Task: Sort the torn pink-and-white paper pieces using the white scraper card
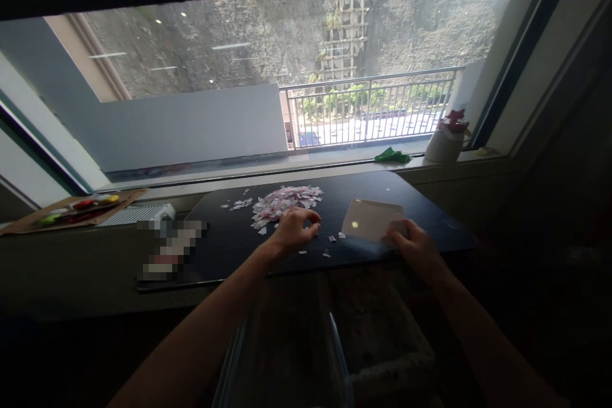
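A heap of small torn paper scraps (282, 201), pale with pink print, lies on a dark tabletop (229, 252). My left hand (294, 229) hovers at the near right side of the heap. Its fingers curl toward the thumb in a pinch; whatever may be between the tips is too small to make out. In my right hand (415, 242) is a pale, flat, rounded rectangular piece, like a plastic scraper (370, 218), gripped by its lower right corner and tilted. Several loose scraps (333, 238) lie between both hands.
At the table's left end is a blurred-out item (174, 252). A tray with colourful pieces (86, 204) and a white ridged object (138, 213) are farther left. The windowsill holds a green crumpled item (393, 155) and a pale jug (444, 143). Below the table edge stands a clear container (342, 350).
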